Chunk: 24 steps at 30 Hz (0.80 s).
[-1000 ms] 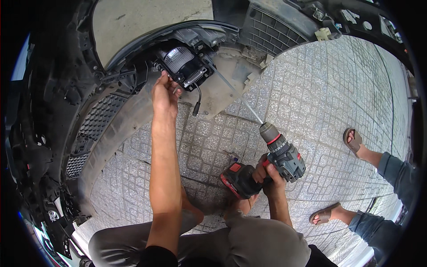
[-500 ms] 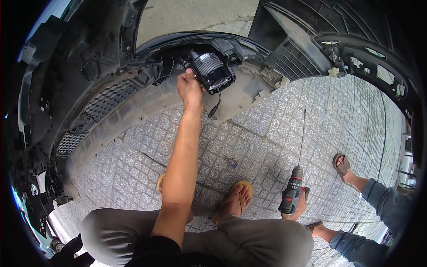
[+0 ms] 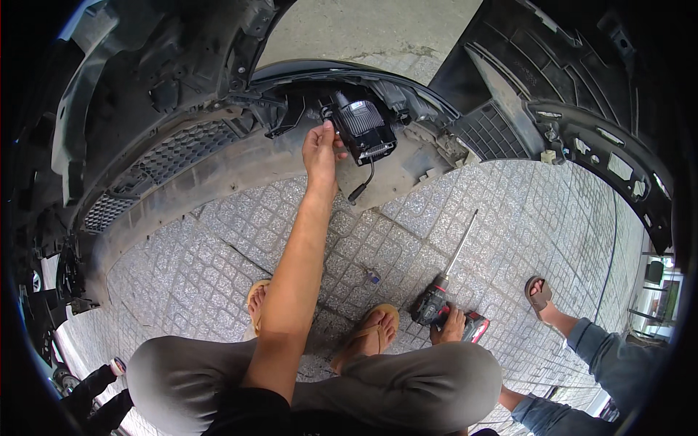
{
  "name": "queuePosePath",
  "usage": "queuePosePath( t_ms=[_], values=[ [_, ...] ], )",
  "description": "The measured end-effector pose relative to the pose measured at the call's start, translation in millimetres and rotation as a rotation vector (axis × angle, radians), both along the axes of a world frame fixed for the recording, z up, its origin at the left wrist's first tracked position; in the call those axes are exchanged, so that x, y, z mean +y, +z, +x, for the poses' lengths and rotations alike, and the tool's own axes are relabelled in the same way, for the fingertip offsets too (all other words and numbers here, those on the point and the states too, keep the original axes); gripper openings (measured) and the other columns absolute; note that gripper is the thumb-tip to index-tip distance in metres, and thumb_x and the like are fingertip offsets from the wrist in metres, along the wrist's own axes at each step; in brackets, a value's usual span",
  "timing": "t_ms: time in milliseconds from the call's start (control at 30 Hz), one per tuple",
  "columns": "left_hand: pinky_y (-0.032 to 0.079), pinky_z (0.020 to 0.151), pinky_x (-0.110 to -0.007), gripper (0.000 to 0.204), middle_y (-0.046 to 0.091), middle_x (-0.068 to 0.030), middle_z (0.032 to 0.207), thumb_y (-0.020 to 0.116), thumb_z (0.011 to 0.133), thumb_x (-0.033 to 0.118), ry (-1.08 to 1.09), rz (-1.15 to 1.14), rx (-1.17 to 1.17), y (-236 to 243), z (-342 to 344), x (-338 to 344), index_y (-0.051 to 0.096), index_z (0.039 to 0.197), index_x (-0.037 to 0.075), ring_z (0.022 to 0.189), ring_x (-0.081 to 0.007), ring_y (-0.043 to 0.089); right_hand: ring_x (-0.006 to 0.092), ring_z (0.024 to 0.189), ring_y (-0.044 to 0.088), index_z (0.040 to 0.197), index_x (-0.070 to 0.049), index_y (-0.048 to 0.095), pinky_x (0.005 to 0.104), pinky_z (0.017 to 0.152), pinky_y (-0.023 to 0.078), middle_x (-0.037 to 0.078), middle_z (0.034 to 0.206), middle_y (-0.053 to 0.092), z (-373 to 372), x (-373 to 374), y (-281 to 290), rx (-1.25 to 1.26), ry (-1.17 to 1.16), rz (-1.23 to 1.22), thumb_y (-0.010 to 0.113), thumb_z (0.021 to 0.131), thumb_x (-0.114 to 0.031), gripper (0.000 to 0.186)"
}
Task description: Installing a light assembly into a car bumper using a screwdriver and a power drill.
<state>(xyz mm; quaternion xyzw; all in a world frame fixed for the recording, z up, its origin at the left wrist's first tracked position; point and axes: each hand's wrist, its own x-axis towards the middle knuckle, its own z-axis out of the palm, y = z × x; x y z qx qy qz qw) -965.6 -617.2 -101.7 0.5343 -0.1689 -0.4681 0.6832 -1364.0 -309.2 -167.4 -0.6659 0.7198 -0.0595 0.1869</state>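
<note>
My left hand (image 3: 322,154) is at the left edge of a black finned lamp unit (image 3: 363,129) seated in the back of a car bumper (image 3: 218,156). Its thumb and fingers are pinched together; what lies between them, if anything, is hidden. A short black cable with a plug (image 3: 358,192) hangs from the unit. Beyond my right knee, my right hand (image 3: 450,327) grips the handle of a cordless drill (image 3: 434,301). The drill lies tilted low at the pavement, its long thin bit (image 3: 462,241) pointing away and to the right.
A small blue-and-metal piece (image 3: 371,276) lies on the patterned paving (image 3: 240,218) ahead of my sandalled feet. Another person's sandalled foot (image 3: 539,296) and trouser legs are at the right. The black bumper curves around the far side, with a grille (image 3: 185,156) at its left.
My right hand has brought the drill left and tipped it onto its side at the pavement. My left hand's fingers have shifted at the lamp's edge. The view has turned slightly.
</note>
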Motion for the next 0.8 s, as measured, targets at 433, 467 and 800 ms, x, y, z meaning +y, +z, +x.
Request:
queuePosePath(
  t_ms=[433,467,800],
  values=[
    [0.048,0.066,-0.035,0.033,0.061,-0.0056,0.083,0.05,0.106,0.033,0.158,0.218,-0.741,-11,-8,-20,0.054,0.098,0.001,0.071,-0.0162,0.058,0.0203,0.116,0.057,0.141,-0.002,0.045,0.0342,0.1,0.044,0.013,0.126,0.06,167,-203,149,-1.27,0.029,0.171,0.068,0.095,-0.021,0.055],
    [0.048,0.064,-0.032,0.03,0.061,-0.0048,0.084,0.05,0.106,0.032,0.092,0.11,-0.438,-11,-10,-19,0.054,0.099,0.003,0.071,-0.0142,0.057,0.0215,0.117,0.055,0.142,-0.002,0.041,0.0354,0.098,0.044,0.013,0.127,0.058,183,-221,151,-1.287,-0.024,0.267,0.066,0.095,-0.034,0.062],
    [0.046,0.06,-0.025,0.029,0.06,-0.0034,0.09,0.063,0.099,0.031,-0.008,-0.004,0.007,1,5,-11,0.054,0.107,0.004,0.074,-0.01,0.056,0.021,0.105,0.058,0.145,-0.003,0.038,0.0381,0.085,0.048,0.013,0.128,0.054,267,-294,150,-1.138,-0.144,0.283,0.056,0.087,-0.074,0.093]
  ],
)
